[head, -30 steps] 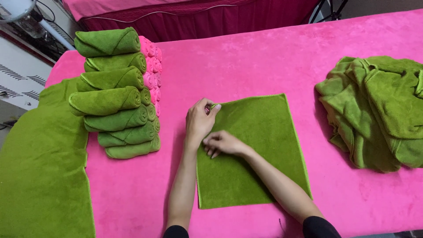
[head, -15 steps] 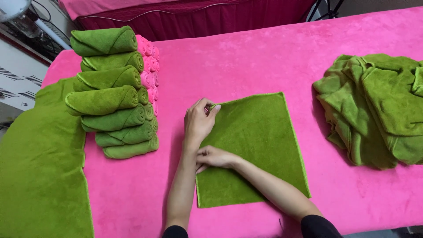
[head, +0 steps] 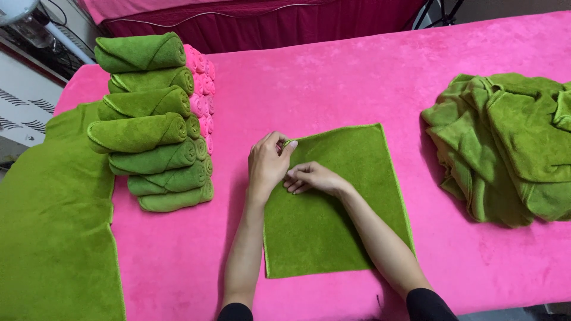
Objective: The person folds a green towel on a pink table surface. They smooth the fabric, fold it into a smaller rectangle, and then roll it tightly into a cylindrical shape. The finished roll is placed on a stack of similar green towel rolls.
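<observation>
While pinching the far left corner of the flat green towel (head: 339, 202), left hand (head: 269, 163) with grip closed on that corner between thumb and fingertips. Right hand (head: 312, 177) just beside it, fingers curled, resting on the towel's left edge; cannot tell whether pinching cloth or only pressing. Towel spread square on the pink tabletop (head: 333, 77). Left of the towel, stacked green rolled towels (head: 148, 125) against pink rolled towels (head: 202, 89); further left, a green sheet (head: 53, 226). Right of the towel, well apart, a loose heap of green towels (head: 505, 142).
</observation>
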